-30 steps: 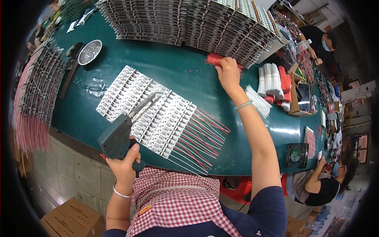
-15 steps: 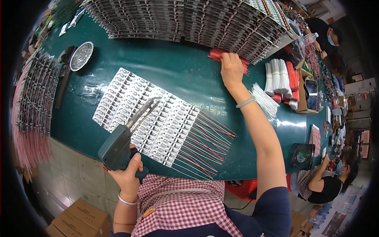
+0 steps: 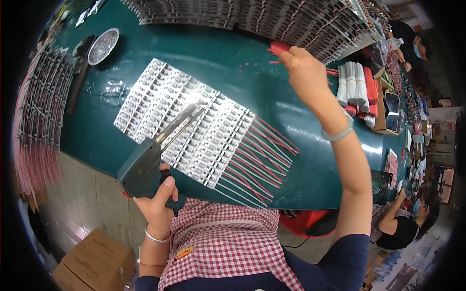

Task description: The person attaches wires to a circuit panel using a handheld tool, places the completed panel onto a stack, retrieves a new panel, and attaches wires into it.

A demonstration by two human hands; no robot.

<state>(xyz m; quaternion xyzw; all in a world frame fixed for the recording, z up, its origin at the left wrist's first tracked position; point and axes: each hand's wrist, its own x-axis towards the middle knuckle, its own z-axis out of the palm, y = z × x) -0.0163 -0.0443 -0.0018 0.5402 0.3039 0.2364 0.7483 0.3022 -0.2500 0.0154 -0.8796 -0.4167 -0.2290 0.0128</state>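
Observation:
My left hand (image 3: 158,206) is wrapped round the grip of a dark green soldering gun (image 3: 138,167). The gun's long metal tip lies over a panel of small white circuit boards (image 3: 167,104), slanted on the table. Red and white wires (image 3: 264,162) trail from the panel's right edge. At the far side, my right hand (image 3: 308,72) is closed in a pinch beside a pile of loose red wires (image 3: 279,47). A short red wire end (image 3: 274,62) sticks out at its fingertips; the hand covers the rest of it.
Tall stacks of wired panels stand along the back (image 3: 286,24) and at the left (image 3: 36,116). A silver dish (image 3: 103,46) sits at the upper left. Bundled white wires (image 3: 353,85), a phone (image 3: 391,112) and a small fan (image 3: 380,184) are to the right. Two people work beyond.
My right hand has lifted off the red wire pile and shifted right, fingers pinched with a red wire. My left hand keeps the soldering gun over the panel. The view has shifted slightly.

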